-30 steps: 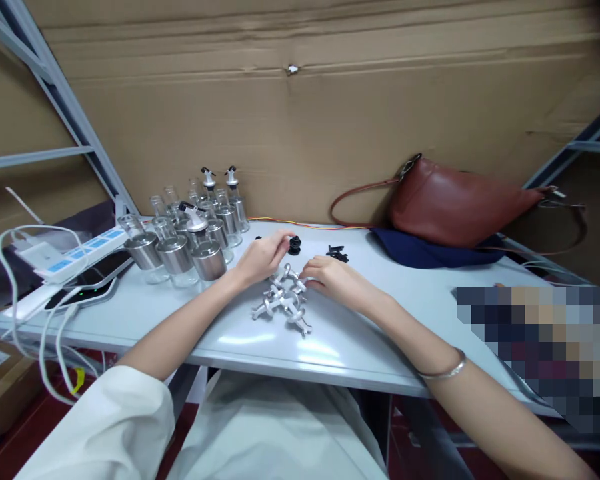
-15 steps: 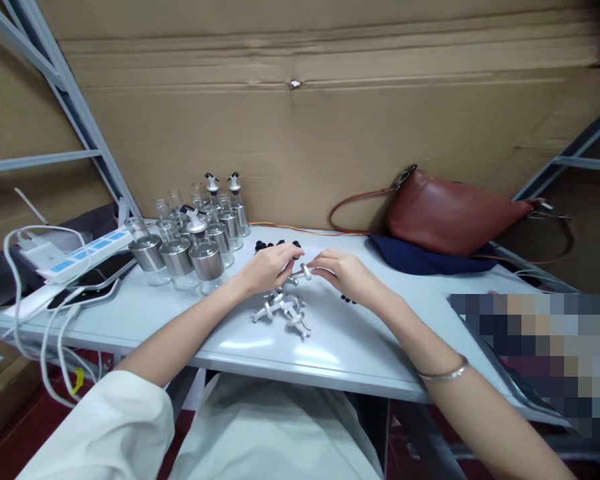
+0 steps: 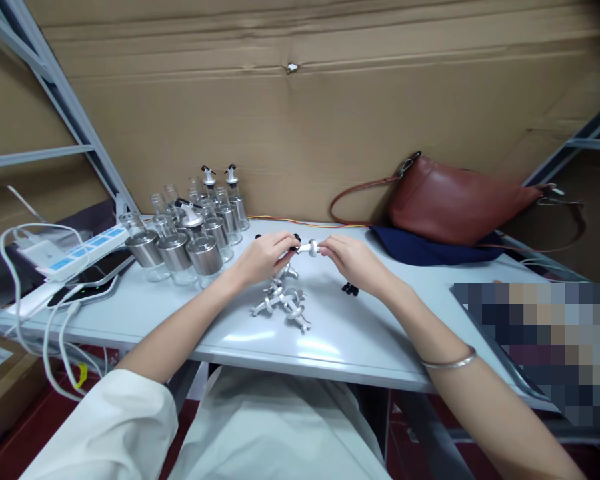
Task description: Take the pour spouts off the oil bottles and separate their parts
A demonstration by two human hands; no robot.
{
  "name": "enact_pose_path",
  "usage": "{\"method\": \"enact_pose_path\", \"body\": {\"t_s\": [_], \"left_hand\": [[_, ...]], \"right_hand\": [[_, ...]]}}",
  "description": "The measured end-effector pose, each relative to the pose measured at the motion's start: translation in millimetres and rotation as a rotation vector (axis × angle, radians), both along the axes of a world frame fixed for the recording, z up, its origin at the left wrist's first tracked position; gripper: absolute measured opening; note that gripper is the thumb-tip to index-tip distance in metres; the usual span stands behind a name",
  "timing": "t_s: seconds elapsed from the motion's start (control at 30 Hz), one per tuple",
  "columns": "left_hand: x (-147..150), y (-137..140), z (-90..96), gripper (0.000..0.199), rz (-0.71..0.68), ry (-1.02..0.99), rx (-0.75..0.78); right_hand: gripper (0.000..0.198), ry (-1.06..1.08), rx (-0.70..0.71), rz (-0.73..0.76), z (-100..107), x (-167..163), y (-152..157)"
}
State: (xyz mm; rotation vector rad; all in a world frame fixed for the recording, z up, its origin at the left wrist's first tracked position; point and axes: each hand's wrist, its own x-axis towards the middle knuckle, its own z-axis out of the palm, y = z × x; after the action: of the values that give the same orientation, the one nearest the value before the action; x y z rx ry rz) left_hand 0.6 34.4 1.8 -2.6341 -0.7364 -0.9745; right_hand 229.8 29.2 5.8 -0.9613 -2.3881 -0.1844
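Note:
My left hand (image 3: 263, 259) is closed, its fingertips pinching a small black cap (image 3: 297, 241). The tip of a silver pourer spout (image 3: 311, 249) touches this cap, or nearly so. My right hand (image 3: 354, 262) grips the spout's other end between thumb and fingers, holding it level above the table. Below my left hand, several more silver pourer spouts (image 3: 280, 300) lie in a loose pile. Small black parts (image 3: 350, 289) rest beside my right wrist. Other black pieces behind my left hand are mostly hidden.
Several glass bottles with steel bands (image 3: 205, 257) stand at left, some topped with pourers. Beyond them lie a power strip (image 3: 87, 253), a phone and white cables. A brown handbag (image 3: 455, 207) sits on dark blue cloth (image 3: 415, 248) at back right, before a cardboard wall (image 3: 300, 133).
Both hands have risen slightly and moved away from the pile. The spout has turned level, its tip now at the black cap in my left fingers. The view has tilted a little.

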Motion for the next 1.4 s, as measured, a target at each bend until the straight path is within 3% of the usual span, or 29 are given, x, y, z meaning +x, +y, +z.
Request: {"method": "enact_pose_path", "body": {"t_s": [0.37, 0.57, 0.77, 0.83, 1.0, 1.17, 1.4], "left_hand": [[6.9, -5.3, 1.9, 0.022, -0.001, -0.069, -0.014], [9.5, -6.5, -5.8, 0.019, 0.01, 0.089, -0.106], [6.7, -4.7, -4.8, 0.03, 0.043, 0.144, -0.169], [8.2, -11.8, 0.7, 0.031, -0.005, 0.134, -0.224], [17.8, -47.9, 15.1, 0.049, -0.285, 0.221, -0.374], [22.0, -65.1, 15.5, 0.039, -0.278, 0.43, -0.447], [24.1, -58.6, 7.0, 0.02, -0.202, 0.485, -0.373]], "right_hand": [[0.026, -0.004, -0.201, 0.057, 1.0, -9.9, -11.5], [0.024, 0.014, -0.269, 0.035, -0.5, -10.8, -11.7], [0.013, -0.001, -0.289, 0.109, 1.4, -10.8, -15.2], [0.014, -0.037, -0.31, 0.091, 1.3, -12.1, -16.8], [0.008, -0.089, -0.341, 0.077, 0.5, -11.4, -16.1], [0.015, -0.083, -0.358, 0.054, 1.5, -9.8, -14.1], [0.023, 0.007, -0.459, 0.056, 6.4, -14.8, -18.5]]}}
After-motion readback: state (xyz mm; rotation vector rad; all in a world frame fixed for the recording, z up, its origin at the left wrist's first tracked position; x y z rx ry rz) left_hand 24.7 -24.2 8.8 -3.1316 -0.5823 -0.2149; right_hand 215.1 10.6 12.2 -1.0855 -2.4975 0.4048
